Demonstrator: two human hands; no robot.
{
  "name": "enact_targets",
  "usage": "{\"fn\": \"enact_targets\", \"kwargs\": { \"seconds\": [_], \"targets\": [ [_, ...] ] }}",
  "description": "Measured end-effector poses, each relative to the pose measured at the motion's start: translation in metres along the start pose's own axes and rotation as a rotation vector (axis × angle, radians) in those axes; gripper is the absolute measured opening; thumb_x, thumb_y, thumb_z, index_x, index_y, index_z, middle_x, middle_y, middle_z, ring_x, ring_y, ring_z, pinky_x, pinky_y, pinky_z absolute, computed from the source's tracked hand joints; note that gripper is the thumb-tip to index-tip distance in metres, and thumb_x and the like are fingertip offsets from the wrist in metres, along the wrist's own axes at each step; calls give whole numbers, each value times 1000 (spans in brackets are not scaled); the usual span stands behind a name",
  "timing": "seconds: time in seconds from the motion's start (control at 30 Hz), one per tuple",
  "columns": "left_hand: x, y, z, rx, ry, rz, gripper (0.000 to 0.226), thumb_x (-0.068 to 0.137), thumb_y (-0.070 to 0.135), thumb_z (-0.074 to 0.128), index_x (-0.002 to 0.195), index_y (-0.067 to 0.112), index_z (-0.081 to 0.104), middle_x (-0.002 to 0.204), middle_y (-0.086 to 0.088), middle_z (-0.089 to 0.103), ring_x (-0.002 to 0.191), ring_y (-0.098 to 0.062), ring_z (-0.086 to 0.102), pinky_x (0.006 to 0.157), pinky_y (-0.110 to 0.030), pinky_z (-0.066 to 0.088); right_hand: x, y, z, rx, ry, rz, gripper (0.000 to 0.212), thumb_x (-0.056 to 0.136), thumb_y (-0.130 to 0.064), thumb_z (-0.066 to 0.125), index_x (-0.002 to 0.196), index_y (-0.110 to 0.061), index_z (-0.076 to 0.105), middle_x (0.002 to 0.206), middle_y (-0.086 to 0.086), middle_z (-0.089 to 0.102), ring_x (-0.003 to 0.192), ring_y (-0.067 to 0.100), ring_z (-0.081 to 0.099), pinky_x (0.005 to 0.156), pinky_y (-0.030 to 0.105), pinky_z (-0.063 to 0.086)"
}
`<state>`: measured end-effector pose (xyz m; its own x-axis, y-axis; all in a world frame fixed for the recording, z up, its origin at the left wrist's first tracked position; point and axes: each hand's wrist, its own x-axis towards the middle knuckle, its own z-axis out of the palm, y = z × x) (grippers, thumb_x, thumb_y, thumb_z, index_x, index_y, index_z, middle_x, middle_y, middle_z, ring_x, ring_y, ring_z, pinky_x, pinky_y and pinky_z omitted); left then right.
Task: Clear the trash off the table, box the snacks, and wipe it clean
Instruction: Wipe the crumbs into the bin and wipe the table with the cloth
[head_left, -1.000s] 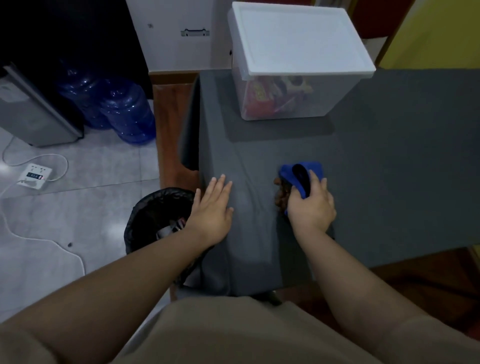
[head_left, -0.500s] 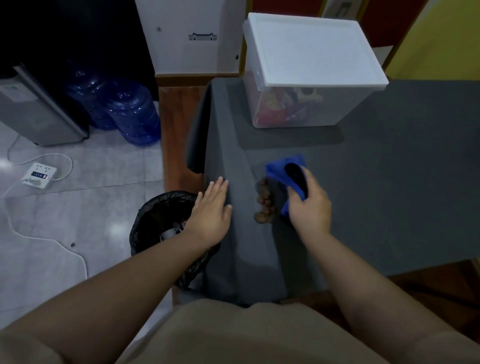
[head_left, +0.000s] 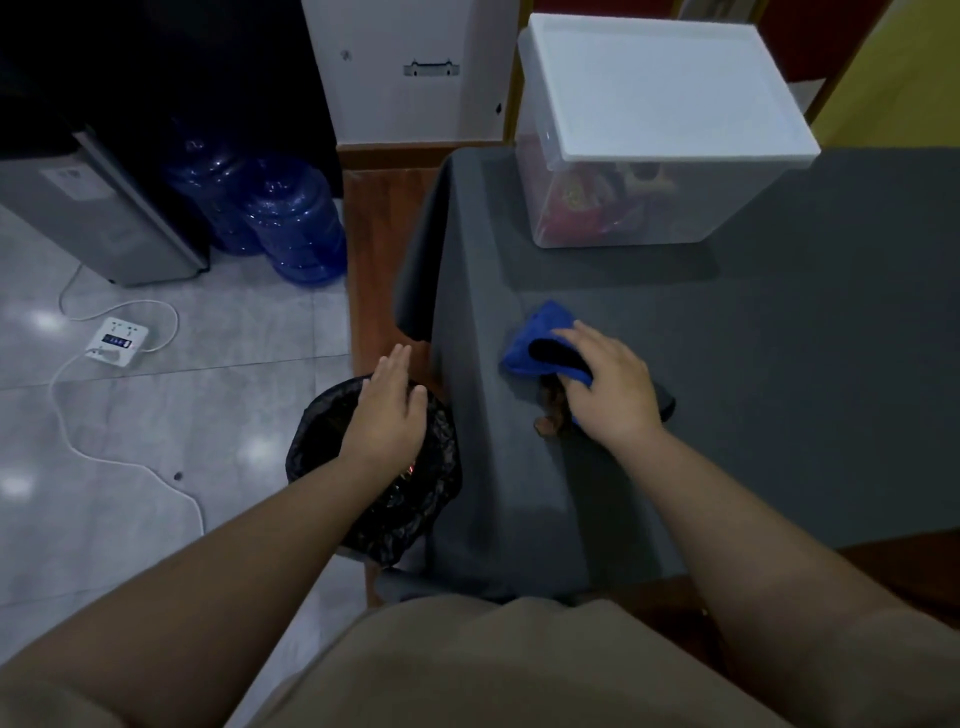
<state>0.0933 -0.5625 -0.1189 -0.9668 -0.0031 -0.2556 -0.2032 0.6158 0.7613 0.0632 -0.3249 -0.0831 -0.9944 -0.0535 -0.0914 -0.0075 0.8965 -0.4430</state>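
Note:
My right hand (head_left: 610, 387) holds a blue cloth (head_left: 535, 340) down on the grey table cover (head_left: 779, 364), close to the table's left edge. Brown crumbs (head_left: 548, 421) lie bunched at the cloth's near-left side, partly under my hand. My left hand (head_left: 389, 410) hovers flat, fingers straight, over the black-lined trash bin (head_left: 405, 499) that stands on the floor against the table's left side. A clear snack box (head_left: 644, 208) with a white lid stands shut at the table's far left; coloured packets show through its wall.
Blue water jugs (head_left: 291, 223) and a grey appliance (head_left: 98, 218) stand at the far left on the tiled floor. A white power strip (head_left: 117, 340) with its cable lies on the tiles. A wooden strip (head_left: 374, 249) runs along the table's left side.
My left hand left the table's edge and moved left over the bin. My right hand has pushed the cloth and crumbs leftward toward the table's edge.

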Motion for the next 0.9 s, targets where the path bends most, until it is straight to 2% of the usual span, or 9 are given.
{"fn": "enact_targets", "kwargs": {
  "seconds": [0.1,0.17,0.27,0.37,0.43,0.53,0.63,0.77,0.9],
  "targets": [
    [-1,7,5,10,-35,30,53,100,20,34,150,13,16,157,-1,15,146,-14,8,120,-36,8,-15,-6,1,41,-60,-48,54,83,-9,58,133,-28,52,142,0,48,132,21,42,110,37,30],
    [-1,10,8,34,-66,48,53,100,22,33,150,15,15,158,1,12,146,-13,6,120,-35,6,-19,-8,-8,151,-95,-1,51,86,-7,59,132,-26,53,140,-2,51,129,18,45,107,23,30],
    [0,11,12,67,-107,70,53,101,23,32,150,15,15,158,1,11,146,-13,4,120,-34,5,-21,-3,-32,373,40,181,47,87,-6,61,130,-25,55,130,-2,58,121,16,52,93,12,32],
    [-3,9,14,63,-123,67,52,101,23,31,150,16,15,158,1,10,146,-12,4,119,-31,4,-28,21,-50,367,263,349,46,89,-11,59,131,-28,53,129,-1,59,119,17,53,90,14,33],
    [-6,7,15,55,-130,65,52,101,23,31,150,16,15,158,2,10,146,-12,5,118,-28,3,-39,41,-53,307,343,454,46,91,-16,56,134,-31,50,133,1,56,121,22,52,95,21,38],
    [-11,2,13,50,-127,59,52,101,22,31,150,15,16,158,1,11,146,-13,5,118,-28,3,-54,57,-41,112,223,571,51,93,-26,52,141,-34,38,153,4,33,138,29,34,111,42,32],
    [-16,-4,8,55,-112,50,52,100,21,32,150,14,17,158,0,12,146,-13,7,119,-31,4,-58,47,-22,-61,158,505,54,93,-32,51,144,-31,33,157,3,23,144,27,21,116,45,20],
    [-21,-10,1,39,-83,34,52,100,21,32,150,14,18,158,0,13,145,-13,8,120,-35,8,-52,16,-6,-64,186,568,54,94,-39,46,145,-34,30,156,-1,26,140,26,31,109,46,32],
    [-22,-10,-3,-4,-68,24,51,101,21,32,150,13,18,158,-1,14,145,-13,9,120,-36,9,-45,-9,1,-133,123,574,56,95,-45,39,148,-35,21,155,-3,29,126,30,48,85,39,50]
  ]
}}
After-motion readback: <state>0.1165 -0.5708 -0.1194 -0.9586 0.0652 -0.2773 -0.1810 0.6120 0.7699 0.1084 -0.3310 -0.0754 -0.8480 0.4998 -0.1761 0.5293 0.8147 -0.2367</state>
